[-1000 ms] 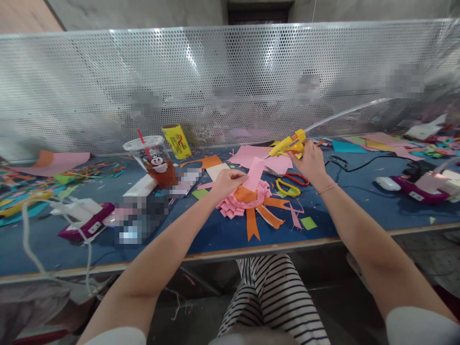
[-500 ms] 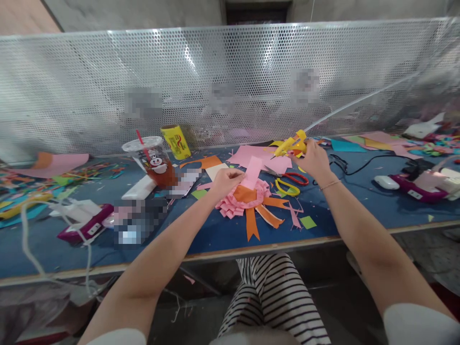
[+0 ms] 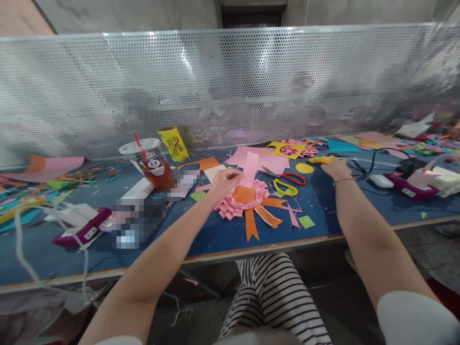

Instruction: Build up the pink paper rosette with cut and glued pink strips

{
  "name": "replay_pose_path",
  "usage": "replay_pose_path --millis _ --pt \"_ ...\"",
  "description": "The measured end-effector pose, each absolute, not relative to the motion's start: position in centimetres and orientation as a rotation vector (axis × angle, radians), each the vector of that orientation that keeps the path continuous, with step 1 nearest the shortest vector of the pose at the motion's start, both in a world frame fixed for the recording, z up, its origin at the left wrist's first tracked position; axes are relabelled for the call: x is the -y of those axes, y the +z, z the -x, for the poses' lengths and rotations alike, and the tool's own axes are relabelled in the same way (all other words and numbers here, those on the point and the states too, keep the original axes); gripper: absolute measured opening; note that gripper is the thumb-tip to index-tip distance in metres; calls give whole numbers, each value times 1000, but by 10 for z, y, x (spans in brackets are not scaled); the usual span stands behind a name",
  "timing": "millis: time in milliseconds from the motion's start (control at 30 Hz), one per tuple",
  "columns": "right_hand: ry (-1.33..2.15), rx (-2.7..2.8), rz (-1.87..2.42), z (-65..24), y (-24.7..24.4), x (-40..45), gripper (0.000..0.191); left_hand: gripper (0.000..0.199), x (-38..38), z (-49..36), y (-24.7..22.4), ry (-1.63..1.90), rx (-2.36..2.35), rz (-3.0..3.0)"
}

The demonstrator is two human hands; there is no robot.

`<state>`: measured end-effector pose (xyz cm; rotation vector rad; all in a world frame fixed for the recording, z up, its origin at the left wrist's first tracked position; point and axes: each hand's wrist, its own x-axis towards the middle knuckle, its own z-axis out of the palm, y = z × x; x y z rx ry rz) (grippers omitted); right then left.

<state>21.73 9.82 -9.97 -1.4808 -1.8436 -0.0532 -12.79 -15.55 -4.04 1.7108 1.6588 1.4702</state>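
Note:
My left hand [image 3: 224,184] pinches the left edge of a pale pink paper strip [image 3: 250,167]. The strip stands up from the orange centre of a pink pleated paper rosette [image 3: 233,206], which has orange ribbon tails [image 3: 252,227] pointing toward the table's front edge. Off to the right, my right hand [image 3: 337,168] is closed on the yellow glue gun [image 3: 321,159], low over the table. Scissors with red and yellow handles [image 3: 286,184] lie between the rosette and my right hand, near a yellow paper circle [image 3: 304,168].
A plastic cup with a red straw [image 3: 153,163] and a yellow can [image 3: 174,143] stand at the back left. Purple power strips [image 3: 409,187] lie on both sides, with cables. A perforated metal screen [image 3: 251,86] runs behind the blue table [image 3: 215,239]. Paper scraps are scattered around.
My right hand has moved right and down with the glue gun, away from the rosette, uncovering the yellow circle and another pink rosette behind. My left hand stays at the pink strip.

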Motion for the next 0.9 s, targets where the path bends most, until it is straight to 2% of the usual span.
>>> replay_pose_path --millis 100,167,300,400,500,667,900 --pt "-134 1712 1612 -202 -94 -91 43 23 156 124 -42 1513 -1579 -1601" --pt "-164 1827 1444 -183 -84 -83 42 24 155 123 -43 1559 -1506 -1521" --pt "-220 2068 1008 -132 -58 -43 47 27 155 120 -44 1610 -1441 -1391" --pt "-289 2248 348 -95 -51 1 39 28 156 117 -43 1625 -1404 -1344" --pt "-381 2285 64 -70 -55 35 31 27 157 115 -42 1632 -1364 -1340" --pt "-516 2337 -85 -57 -67 47 23 26 156 115 -45 1591 -1309 -1380" --pt "-430 2355 -150 -57 -64 50 23 30 154 112 -47 1633 -1157 -1161"
